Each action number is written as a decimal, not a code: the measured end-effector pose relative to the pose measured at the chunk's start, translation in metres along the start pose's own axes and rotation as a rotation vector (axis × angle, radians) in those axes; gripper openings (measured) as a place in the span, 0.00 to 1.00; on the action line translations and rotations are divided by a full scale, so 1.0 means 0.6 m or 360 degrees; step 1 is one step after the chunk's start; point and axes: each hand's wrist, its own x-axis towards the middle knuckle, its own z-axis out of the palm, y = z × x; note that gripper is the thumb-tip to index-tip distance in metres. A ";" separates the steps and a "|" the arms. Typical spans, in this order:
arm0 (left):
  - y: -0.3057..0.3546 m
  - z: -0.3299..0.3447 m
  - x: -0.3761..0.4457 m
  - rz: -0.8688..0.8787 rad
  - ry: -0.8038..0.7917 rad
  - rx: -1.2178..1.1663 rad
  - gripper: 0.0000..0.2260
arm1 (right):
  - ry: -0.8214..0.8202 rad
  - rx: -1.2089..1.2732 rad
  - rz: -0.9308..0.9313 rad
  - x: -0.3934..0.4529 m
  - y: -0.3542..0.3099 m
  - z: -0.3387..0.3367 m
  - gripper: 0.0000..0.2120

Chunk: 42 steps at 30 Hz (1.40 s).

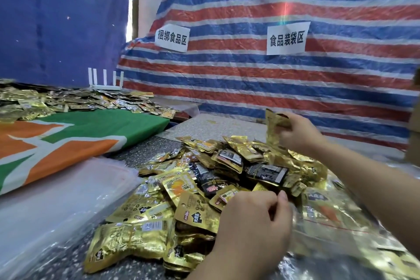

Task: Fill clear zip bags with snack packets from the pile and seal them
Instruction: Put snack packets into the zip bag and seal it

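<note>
Gold snack packets (276, 129) are pinched in the right hand (297, 135) at centre right, above the pile (216, 177). Lower centre, the left hand (252, 232) is curled, its grip pinching a clear zip bag (336, 229) lying on the bench (136, 154).

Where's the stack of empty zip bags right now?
In the head view, the stack of empty zip bags lies flat at the left, between the green-and-orange cloth and the snack packet pile.

A green-and-orange cloth (68, 141) lies on the counter (204, 127) before a striped tarp (272, 88) bearing two paper signs (288, 37).
</note>
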 end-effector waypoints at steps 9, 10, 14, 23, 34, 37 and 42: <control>0.007 -0.008 0.005 0.0005 0.0133 -0.0079 0.23 | 0.0176 0.1808 0.0735 -0.133 -0.056 -0.120 0.13; 0.010 -0.009 0.005 0.0013 0.0142 -0.0092 0.22 | 0.0164 0.1857 0.0771 -0.150 -0.062 -0.131 0.14; 0.016 -0.013 0.007 0.0025 0.0168 -0.0176 0.22 | 0.0096 0.2014 0.0900 -0.200 -0.080 -0.163 0.14; 0.017 -0.016 0.009 0.0059 0.0225 -0.0229 0.21 | -0.0182 0.1997 0.0592 -0.228 -0.077 -0.170 0.16; 0.025 -0.020 0.011 0.0054 0.0285 -0.0280 0.20 | -0.0401 0.1332 0.0178 -0.238 -0.073 -0.155 0.19; 0.025 -0.017 0.010 0.0052 0.0279 -0.0300 0.21 | -0.0529 0.1143 0.0145 -0.243 -0.073 -0.154 0.18; 0.022 -0.017 0.012 0.0091 0.0261 -0.0310 0.22 | -0.0565 0.1113 0.0127 -0.244 -0.078 -0.147 0.17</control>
